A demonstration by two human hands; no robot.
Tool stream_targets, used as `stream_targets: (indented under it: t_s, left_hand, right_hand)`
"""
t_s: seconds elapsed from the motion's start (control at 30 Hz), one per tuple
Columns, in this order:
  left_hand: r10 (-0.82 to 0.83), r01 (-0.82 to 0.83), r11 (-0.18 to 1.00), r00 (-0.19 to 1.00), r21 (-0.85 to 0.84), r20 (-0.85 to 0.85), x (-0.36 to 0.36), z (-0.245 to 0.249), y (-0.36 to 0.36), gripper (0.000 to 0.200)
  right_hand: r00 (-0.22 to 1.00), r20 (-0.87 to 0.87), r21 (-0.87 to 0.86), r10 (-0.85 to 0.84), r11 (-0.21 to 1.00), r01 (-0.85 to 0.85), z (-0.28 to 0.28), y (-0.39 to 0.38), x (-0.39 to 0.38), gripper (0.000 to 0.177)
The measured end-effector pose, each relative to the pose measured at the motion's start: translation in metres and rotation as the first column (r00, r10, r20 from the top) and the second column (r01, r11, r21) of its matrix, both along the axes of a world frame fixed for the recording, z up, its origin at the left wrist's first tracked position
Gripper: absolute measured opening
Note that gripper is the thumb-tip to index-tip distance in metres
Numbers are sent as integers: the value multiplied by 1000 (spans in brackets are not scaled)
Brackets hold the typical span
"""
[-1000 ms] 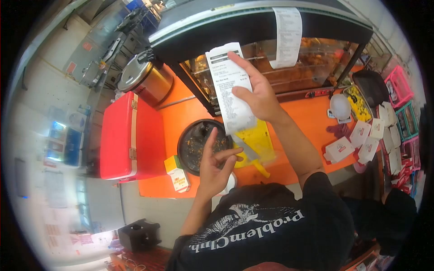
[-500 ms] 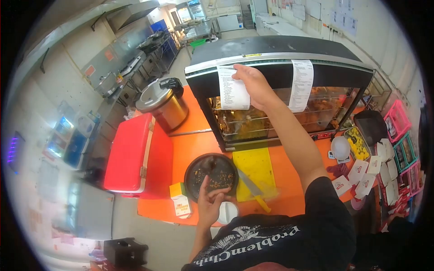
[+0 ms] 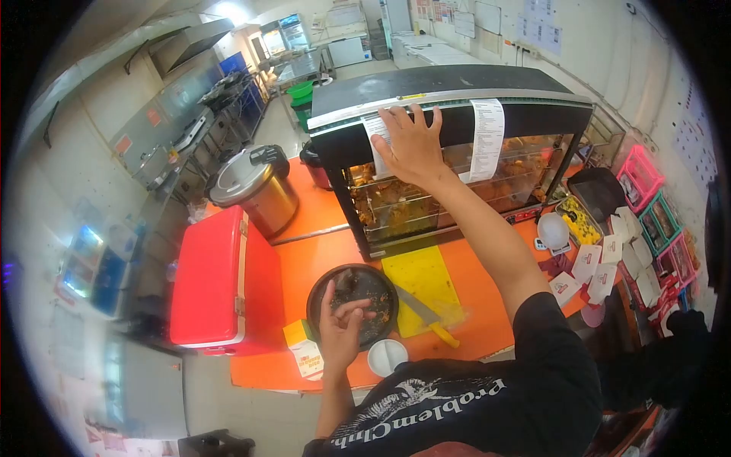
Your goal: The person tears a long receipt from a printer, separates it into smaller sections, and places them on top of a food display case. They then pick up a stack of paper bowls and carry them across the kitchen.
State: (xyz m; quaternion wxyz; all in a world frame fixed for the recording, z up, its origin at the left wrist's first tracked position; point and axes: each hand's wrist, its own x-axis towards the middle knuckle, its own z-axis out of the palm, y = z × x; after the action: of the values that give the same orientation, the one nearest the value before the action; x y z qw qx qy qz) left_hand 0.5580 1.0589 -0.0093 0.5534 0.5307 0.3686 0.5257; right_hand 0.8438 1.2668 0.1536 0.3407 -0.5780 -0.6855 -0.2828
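My right hand (image 3: 411, 146) is raised to the front of a black food display case (image 3: 449, 87), fingers spread along its top rail. Behind its thumb and fingers hangs a printed receipt (image 3: 375, 129), partly hidden. A second receipt (image 3: 487, 139) hangs further right on the same rail. My left hand (image 3: 340, 329), empty with fingers apart, hovers at the near edge of a dark round chopping board (image 3: 375, 274) strewn with food scraps. Right of that board, a knife with a yellow handle (image 3: 443, 335) lies partly on a yellow cutting board (image 3: 419, 276).
A red cooler box (image 3: 205, 282) and a large steel pot (image 3: 259, 190) stand on the left. Near my left hand are a small printed carton (image 3: 306, 354) and a white round container (image 3: 387, 356). Cartons (image 3: 586, 263), yellow food in a tray (image 3: 580, 221) and coloured baskets (image 3: 659, 217) crowd the right.
My right hand has gone from pinching the left receipt's top to spread fingers against the rail. The view has shifted slightly. My left hand stays by the round board.
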Motion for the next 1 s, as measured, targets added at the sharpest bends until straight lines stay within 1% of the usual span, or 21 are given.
stream_targets:
  t_s: [0.03, 0.07, 0.13, 0.17, 0.23, 0.3, 0.37, 0.43, 0.47, 0.5, 0.57, 0.6, 0.67, 0.77, 0.8, 0.83, 0.9, 0.93, 0.97, 1.0]
  left_hand:
    - [-12, 12, 1000, 1000, 0, -1, -3, -4, -1, 77]
    - [-7, 7, 1000, 1000, -3, 14, -8, -13, -3, 77]
    - [-14, 14, 1000, 999, -6, 30, -19, -23, -11, 77]
    - [8, -7, 999, 1000, -40, 24, -24, -27, -16, 77]
    - [26, -24, 996, 999, -82, 27, -34, -40, -27, 77]
    - [55, -42, 986, 996, -163, 74, -44, -55, -35, 77]
    - [57, -43, 983, 996, -178, 72, -52, -63, -41, 76]
    - [58, -44, 980, 996, -193, 66, -61, -66, -46, 76]
    - [77, -66, 981, 995, -182, 56, -65, -67, -47, 75]
    - [98, -88, 981, 994, -170, 48, -69, -68, -48, 75]
    - [97, -87, 981, 994, -172, 53, -77, -72, -47, 75]
    - [98, -87, 982, 994, -169, 57, -81, -73, -46, 75]
    - [87, -80, 983, 996, -168, 37, -88, -72, -47, 75]
    - [63, -59, 984, 998, -169, 20, -94, -69, -43, 73]
    - [50, -47, 982, 999, -182, 15, -97, -68, -42, 72]
    - [32, -29, 983, 999, -183, 10, -97, -68, -40, 72]
    - [17, -15, 975, 1000, -223, 8, -98, -66, -38, 71]
    - [-28, 26, 974, 1000, -226, -6, -99, -65, -36, 71]
    - [-27, 18, 974, 999, -228, -37, -98, -66, -34, 71]
    - [-34, 17, 973, 997, -231, -69, -96, -67, -32, 70]
  right_hand:
    - [998, 38, 51, -43, 998, 41, -1, -2, 0, 59]
    - [998, 36, 49, -57, 997, 55, -5, -3, -1, 59]
    - [998, -12, 146, -59, 988, 60, -13, -2, -2, 56]
    - [998, -6, 144, -69, 987, 70, -16, 0, -1, 56]
    - [1000, 3, 103, -19, 994, 19, -17, 5, -1, 54]
    - [998, 43, 116, -40, 993, 34, -13, 13, 1, 54]
    - [995, 77, 124, -59, 991, 49, -14, 14, 1, 54]
    - [993, 29, 179, -116, 978, 109, -15, 8, -2, 54]
    - [994, 13, 245, -113, 964, 106, -19, 11, -1, 54]
    - [993, 18, 242, -116, 964, 108, -19, 13, -2, 54]
    - [997, 23, 150, -77, 986, 73, -19, 16, -1, 55]
    - [996, 23, 147, -85, 986, 81, -16, 16, -2, 55]
    - [981, 53, 165, -185, 971, 174, -16, 15, -8, 57]
    - [978, 33, 164, -206, 966, 198, -20, 10, -19, 60]
    - [978, 0, 128, -210, 970, 208, -21, 8, -22, 66]
    - [974, -4, 125, -228, 966, 227, -20, 6, -25, 66]
    - [978, -39, 130, -207, 969, 210, -20, 2, -29, 73]
    - [975, -61, 120, -215, 968, 221, -20, -2, -31, 77]
    - [968, -85, 72, -235, 968, 241, -17, -17, -35, 79]
    - [968, -83, 98, -236, 965, 244, -30, -23, -33, 83]
